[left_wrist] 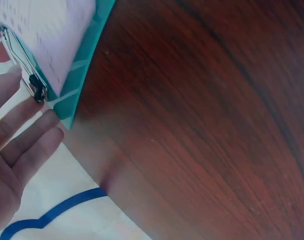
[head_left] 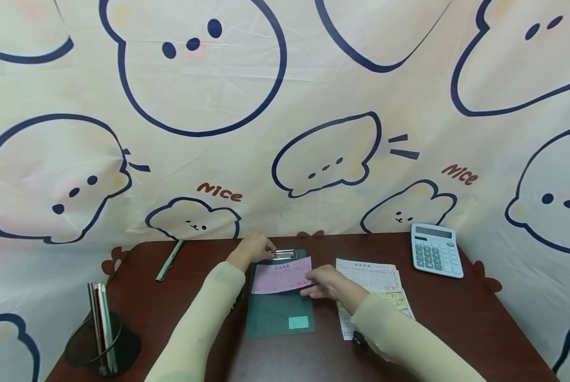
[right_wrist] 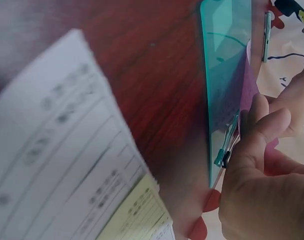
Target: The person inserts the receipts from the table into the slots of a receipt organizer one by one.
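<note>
On the dark wooden table lies a green clipboard (head_left: 281, 315) with a metal clip (head_left: 283, 255) at its far end. A pink printed slip (head_left: 281, 275) covers its upper part; a small light-green sticker (head_left: 298, 322) shows near the lower edge. My left hand (head_left: 253, 250) is at the clip's left end, its fingers (left_wrist: 41, 145) fairly straight and touching the clip area. The right hand (head_left: 330, 284) pinches the right edge of the pink slip between thumb and fingers. In the right wrist view, the slip (right_wrist: 249, 92) stands slightly raised off the board.
Right of the clipboard lie white printed sheets (head_left: 366, 270) with a yellow slip (head_left: 393, 300) among them, partly beneath my right forearm. A light-blue calculator (head_left: 436, 250) sits at back right. A pen (head_left: 169, 260) lies at back left; a black mesh pen cup (head_left: 127, 342) stands front left.
</note>
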Motion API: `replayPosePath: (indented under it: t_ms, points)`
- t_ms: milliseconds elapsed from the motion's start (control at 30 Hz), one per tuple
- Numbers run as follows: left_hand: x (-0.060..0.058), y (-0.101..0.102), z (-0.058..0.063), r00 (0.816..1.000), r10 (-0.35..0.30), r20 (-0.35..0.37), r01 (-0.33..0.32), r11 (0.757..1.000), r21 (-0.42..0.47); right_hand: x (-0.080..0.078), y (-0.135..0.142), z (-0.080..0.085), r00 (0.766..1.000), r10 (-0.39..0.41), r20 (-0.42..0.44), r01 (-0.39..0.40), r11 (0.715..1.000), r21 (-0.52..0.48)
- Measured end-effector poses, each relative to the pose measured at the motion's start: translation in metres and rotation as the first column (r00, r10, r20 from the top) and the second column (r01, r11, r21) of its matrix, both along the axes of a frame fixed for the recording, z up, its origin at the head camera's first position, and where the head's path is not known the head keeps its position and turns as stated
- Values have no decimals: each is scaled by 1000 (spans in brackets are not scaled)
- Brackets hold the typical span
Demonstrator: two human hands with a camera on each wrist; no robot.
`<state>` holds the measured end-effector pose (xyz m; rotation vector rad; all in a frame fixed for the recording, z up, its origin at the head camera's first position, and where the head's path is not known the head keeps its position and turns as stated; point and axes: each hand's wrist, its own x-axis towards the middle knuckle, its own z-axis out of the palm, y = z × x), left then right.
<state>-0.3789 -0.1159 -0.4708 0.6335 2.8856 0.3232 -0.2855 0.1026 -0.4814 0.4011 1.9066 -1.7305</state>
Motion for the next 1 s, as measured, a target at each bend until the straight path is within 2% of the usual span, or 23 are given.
replayPosePath:
  t_ms: [167, 333, 567, 733, 1000]
  points:
    - [-2, 12, -3, 996, -80, -48, 76, 993, -89, -6, -5, -6, 999, -28, 29, 28, 999, -15]
    - [-4, 18, -8, 985, -133, -110, 113, 980, -165, -10, -8, -11, 1000, -21, 22, 22, 1000, -21]
    - [-6, 23, -10, 957, -241, -161, 185, 936, -300, -13, -12, -16, 1000, -5, -8, 5, 999, 35]
    - [-7, 25, -8, 960, -237, -148, 181, 931, -316, -16, -17, -20, 998, 21, -62, -17, 998, 62]
    - [-15, 26, -8, 978, -197, -71, 179, 962, -207, -20, -24, -23, 997, 15, -76, -10, 997, 71]
